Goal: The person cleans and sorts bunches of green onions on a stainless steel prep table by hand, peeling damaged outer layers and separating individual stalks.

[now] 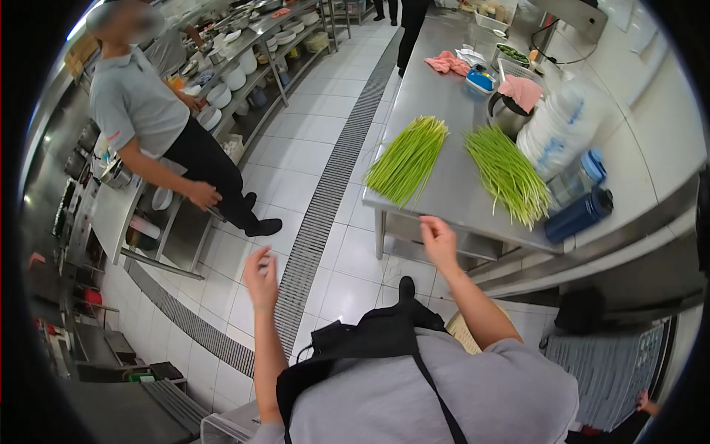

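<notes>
Both of my hands are in the air over the tiled floor, apart from each other. My left hand (260, 277) is on the left, loosely bent and slightly blurred, with gaps between its fingers and nothing in it. Close to the front edge of the steel table (444, 194), my right hand (438, 240) has half-curled fingers, thumb and forefinger apart, and is empty. Two piles of long thin green stalks, like chives, lie on the tabletop: a left pile (408, 159) and a right pile (508, 174) with pale ends towards me. Neither hand touches them.
A blue bottle (579, 214), a clear bottle (580, 177), a plastic-wrapped stack (558, 126) and a steel pot (508, 115) line the table's wall side. A pink cloth (447, 62) lies farther back. A co-worker (140, 96) stands left, beyond a floor drain (325, 163).
</notes>
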`<state>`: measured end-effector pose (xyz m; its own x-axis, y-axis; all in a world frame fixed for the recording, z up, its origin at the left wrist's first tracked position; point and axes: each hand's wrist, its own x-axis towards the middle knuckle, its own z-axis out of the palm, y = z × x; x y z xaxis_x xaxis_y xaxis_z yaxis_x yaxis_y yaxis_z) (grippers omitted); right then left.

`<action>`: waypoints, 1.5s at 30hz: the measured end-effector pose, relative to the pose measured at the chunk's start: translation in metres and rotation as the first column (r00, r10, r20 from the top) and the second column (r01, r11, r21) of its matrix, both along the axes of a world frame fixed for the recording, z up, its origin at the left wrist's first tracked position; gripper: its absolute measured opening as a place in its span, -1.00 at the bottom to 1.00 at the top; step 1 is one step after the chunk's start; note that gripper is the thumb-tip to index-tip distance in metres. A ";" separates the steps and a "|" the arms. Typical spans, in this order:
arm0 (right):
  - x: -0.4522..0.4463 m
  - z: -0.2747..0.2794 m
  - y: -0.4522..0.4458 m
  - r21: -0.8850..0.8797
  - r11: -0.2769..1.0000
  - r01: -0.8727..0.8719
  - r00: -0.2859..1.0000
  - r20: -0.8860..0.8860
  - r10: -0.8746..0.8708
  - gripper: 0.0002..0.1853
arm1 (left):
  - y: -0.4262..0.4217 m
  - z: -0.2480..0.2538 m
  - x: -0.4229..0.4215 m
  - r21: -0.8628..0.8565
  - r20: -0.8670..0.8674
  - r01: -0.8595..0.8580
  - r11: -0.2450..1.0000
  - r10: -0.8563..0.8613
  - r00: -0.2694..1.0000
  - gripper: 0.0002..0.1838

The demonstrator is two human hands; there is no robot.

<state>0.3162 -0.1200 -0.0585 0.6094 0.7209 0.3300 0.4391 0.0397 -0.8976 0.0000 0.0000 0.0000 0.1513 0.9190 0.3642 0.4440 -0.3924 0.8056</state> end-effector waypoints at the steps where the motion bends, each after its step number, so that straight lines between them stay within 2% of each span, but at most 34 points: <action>1: 0.000 0.009 -0.003 0.004 1.000 0.030 0.998 0.048 -0.031 -0.87 | 0.000 0.004 -0.010 0.008 -0.019 -0.011 1.000 0.012 1.000 -0.77; 2: 0.003 0.013 -0.003 -0.003 0.999 0.037 0.994 0.103 -0.036 -0.87 | 0.019 0.005 0.002 0.122 -0.026 0.067 0.990 -0.064 0.998 -0.82; 3: 0.130 0.023 0.013 -0.074 0.996 0.042 0.975 0.219 -0.025 -0.88 | 0.049 -0.012 0.140 0.001 -0.012 0.084 0.996 -0.084 0.996 -0.82; 4: 0.135 0.017 0.019 -0.096 0.995 0.026 0.985 0.170 -0.010 -0.88 | 0.059 0.009 0.173 0.001 0.001 0.159 0.987 -0.159 0.987 -0.81; 6: 0.160 0.018 0.045 -0.034 0.999 0.007 0.968 0.253 0.002 -0.89 | 0.105 0.006 0.229 -0.113 -0.016 0.234 0.966 -0.237 0.971 -0.78; 8: 0.178 0.009 0.046 -0.091 0.995 -0.032 0.963 0.263 0.055 -0.89 | 0.137 -0.006 0.276 -0.099 -0.263 0.258 0.961 -0.276 0.925 -0.66; 9: 0.182 0.003 0.046 -0.144 0.988 -0.060 0.959 0.268 0.097 -0.90 | 0.149 -0.007 0.293 -0.100 -0.275 0.249 0.963 -0.267 0.924 -0.66; 11: 0.183 0.000 0.045 -0.176 0.983 -0.053 0.967 0.238 0.095 -0.90 | 0.163 -0.016 0.321 0.038 -0.446 0.413 0.910 -0.354 0.822 -0.54; 13: 0.184 -0.002 0.043 -0.090 0.994 -0.059 0.963 0.256 0.080 -0.91 | 0.169 -0.019 0.342 -0.068 -0.446 0.423 0.903 -0.407 0.797 -0.56; 14: 0.185 0.000 0.040 -0.108 0.993 -0.041 0.968 0.242 0.067 -0.91 | 0.168 -0.020 0.353 -0.143 -0.428 0.412 0.900 -0.431 0.794 -0.56; 15: 0.186 0.002 0.040 -0.112 0.991 -0.074 0.977 0.189 0.094 -0.91 | 0.166 -0.019 0.365 -0.159 -0.429 0.422 0.893 -0.447 0.785 -0.56; 16: 0.186 0.004 0.041 -0.107 0.988 -0.110 0.983 0.137 0.124 -0.91 | 0.164 -0.017 0.375 -0.263 -0.495 0.370 0.891 -0.454 0.741 -0.55; 17: 0.187 0.004 0.042 -0.111 0.988 -0.103 0.985 0.130 0.118 -0.91 | 0.162 -0.015 0.383 -0.356 -0.556 0.306 0.883 -0.463 0.690 -0.53; 19: 0.188 0.003 0.042 -0.087 0.990 -0.114 0.985 0.123 0.124 -0.91 | 0.150 -0.015 0.388 -0.333 -0.626 0.309 0.891 -0.454 0.635 -0.49; 23: 0.188 0.007 0.043 -0.122 0.984 -0.127 0.988 0.070 0.136 -0.91 | 0.125 -0.018 0.384 -0.295 -0.618 0.244 0.924 -0.380 0.688 -0.48; 25: 0.191 0.002 0.047 -0.159 0.983 -0.096 0.995 -0.032 0.092 -0.91 | 0.123 -0.017 0.381 -0.426 -0.323 0.270 0.864 -0.424 0.846 -0.48; 27: 0.198 0.006 0.056 -0.212 0.976 -0.052 0.998 -0.034 0.046 -0.90 | 0.130 -0.025 0.377 -0.410 -0.298 0.242 0.879 -0.380 0.876 -0.50; 29: 0.207 0.013 0.070 -0.269 0.963 -0.015 0.999 -0.035 0.006 -0.90 | 0.134 -0.032 0.372 -0.315 -0.302 0.221 0.923 -0.318 0.899 -0.52; 31: 0.217 0.021 0.091 -0.179 0.981 0.070 0.997 0.057 -0.061 -0.87 | 0.130 -0.034 0.367 -0.304 -0.336 0.209 0.929 -0.310 0.889 -0.51; 33: 0.229 0.025 0.115 -0.141 0.987 0.080 0.988 0.141 -0.060 -0.86 | 0.114 -0.021 0.368 -0.071 -0.432 0.182 0.981 -0.195 0.880 -0.51; 34: 0.234 0.023 0.127 -0.108 0.989 0.106 0.980 0.182 -0.085 -0.85 | 0.109 -0.019 0.371 -0.065 -0.444 0.238 0.969 -0.241 0.863 -0.39; 35: 0.239 0.020 0.139 -0.073 0.989 0.130 0.969 0.222 -0.111 -0.84 | 0.100 -0.020 0.379 -0.076 -0.450 0.239 0.968 -0.247 0.858 -0.39; 36: 0.244 0.016 0.149 -0.081 0.988 0.131 0.971 0.212 -0.111 -0.84 | 0.086 -0.019 0.391 -0.078 -0.543 0.196 0.978 -0.206 0.814 -0.28; 37: 0.248 0.012 0.159 -0.169 0.978 0.121 0.976 0.201 -0.086 -0.83 | 0.076 -0.017 0.401 -0.073 -0.629 0.153 0.985 -0.165 0.760 -0.16; 38: 0.250 0.008 0.165 -0.257 0.960 0.109 0.980 0.188 -0.061 -0.83 | 0.069 -0.014 0.410 -0.081 -0.635 0.154 0.985 -0.170 0.753 -0.16; 40: 0.250 0.002 0.169 -0.296 0.949 0.110 0.985 0.163 -0.063 -0.81 | 0.062 -0.012 0.423 -0.203 -0.742 0.045 0.978 -0.183 0.645 0.04; 45: 0.242 0.013 0.159 -0.429 0.902 0.036 0.998 0.062 -0.010 -0.81 | 0.095 -0.037 0.399 -0.226 -0.624 0.220 0.949 -0.315 0.715 0.10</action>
<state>0.5582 0.0388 -0.0458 0.6171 0.7865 0.0256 0.4858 -0.3552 -0.7986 0.3988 0.0945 -0.0371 0.5521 0.8332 -0.0297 0.7653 -0.4924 0.4146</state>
